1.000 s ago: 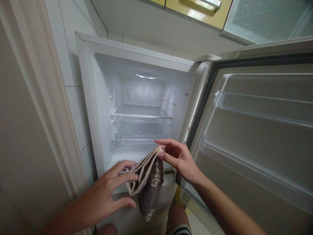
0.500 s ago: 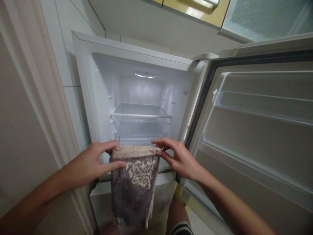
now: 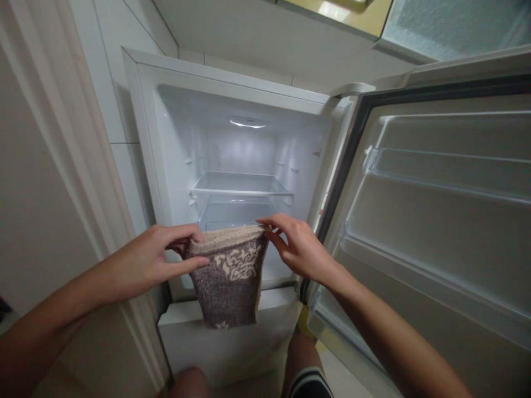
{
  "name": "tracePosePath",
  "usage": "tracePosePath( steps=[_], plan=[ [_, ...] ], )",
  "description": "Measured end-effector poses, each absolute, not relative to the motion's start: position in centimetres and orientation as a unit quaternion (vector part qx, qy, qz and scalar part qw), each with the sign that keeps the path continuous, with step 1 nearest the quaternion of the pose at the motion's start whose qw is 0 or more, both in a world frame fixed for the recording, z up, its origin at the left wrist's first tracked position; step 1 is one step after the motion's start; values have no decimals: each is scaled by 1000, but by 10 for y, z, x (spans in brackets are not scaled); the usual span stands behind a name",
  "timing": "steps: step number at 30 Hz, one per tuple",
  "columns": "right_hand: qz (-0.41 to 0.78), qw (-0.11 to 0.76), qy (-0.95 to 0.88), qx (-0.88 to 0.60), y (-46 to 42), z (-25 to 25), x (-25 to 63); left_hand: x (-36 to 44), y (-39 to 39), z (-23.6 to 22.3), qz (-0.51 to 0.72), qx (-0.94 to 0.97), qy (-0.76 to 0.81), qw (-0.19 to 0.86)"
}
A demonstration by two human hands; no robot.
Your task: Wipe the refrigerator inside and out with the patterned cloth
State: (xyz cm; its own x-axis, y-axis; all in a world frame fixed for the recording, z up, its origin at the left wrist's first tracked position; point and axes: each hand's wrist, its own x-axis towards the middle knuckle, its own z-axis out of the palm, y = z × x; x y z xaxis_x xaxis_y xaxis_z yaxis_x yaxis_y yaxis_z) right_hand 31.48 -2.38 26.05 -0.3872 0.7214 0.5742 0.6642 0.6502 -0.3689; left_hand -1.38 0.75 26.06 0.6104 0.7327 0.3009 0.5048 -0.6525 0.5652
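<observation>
A folded grey towel point(image 3: 229, 287) with a cream floral pattern hangs in front of the open fridge point(image 3: 141, 143). My left hand point(image 3: 153, 260) pinches its top left corner. The top right corner is pinched by my right hand point(image 3: 296, 249). Both hands hold the cloth stretched flat just before the fridge opening, below the glass shelf point(image 3: 240, 185) and in front of the clear drawer point(image 3: 232, 213).
The fridge door point(image 3: 435, 221) stands wide open on the right with bare door racks. The inside light point(image 3: 247, 123) is on. A white tiled wall and a pale curtain point(image 3: 62, 166) are on the left. Yellow cabinets point(image 3: 332, 11) hang above. My knees show at the bottom.
My left hand has taken the towel's other corner and both hands have spread it flat, then lifted it a little toward the fridge opening.
</observation>
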Motion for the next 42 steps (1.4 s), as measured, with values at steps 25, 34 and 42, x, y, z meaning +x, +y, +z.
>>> tracePosePath(
  steps=[25,34,42],
  plan=[
    [-20,133,-806,-576,-35,184,291,6,2,147,191,890,414,8],
    [28,9,-787,-616,-18,67,267,21,-8,23,40,854,501,131],
    [7,147,-737,-660,49,48,253,54,72,7,123,791,587,118]
  ],
)
